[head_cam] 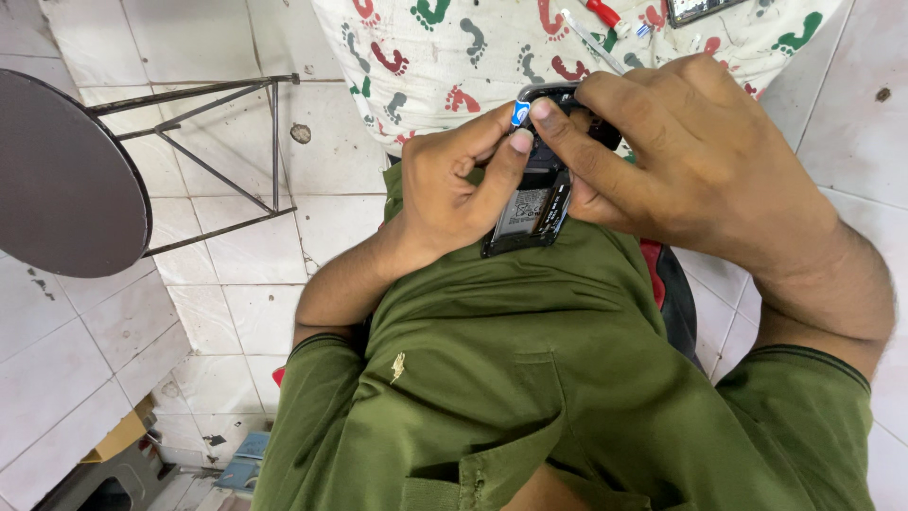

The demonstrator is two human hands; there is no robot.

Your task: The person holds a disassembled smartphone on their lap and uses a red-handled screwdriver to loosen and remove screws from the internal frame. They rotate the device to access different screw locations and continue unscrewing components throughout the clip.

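A round dark stool [66, 175] stands far left on the tiled floor [236, 284] — then the left hand [449, 194], its grip closed around an opened phone [534, 203] held over the lap, and the right hand [690, 151], fingertips pinched at its upper end — beneath a footprint-patterned cloth [473, 57].

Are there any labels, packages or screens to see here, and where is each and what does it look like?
Battery label: inside the opened phone held by left hand and right hand; pale grey rectangle with tiny dark print.
Blue tab: at the phone's top, small, blue and white.
Screen: top edge, on the footprint cloth; dark, glossy, mostly cut off.
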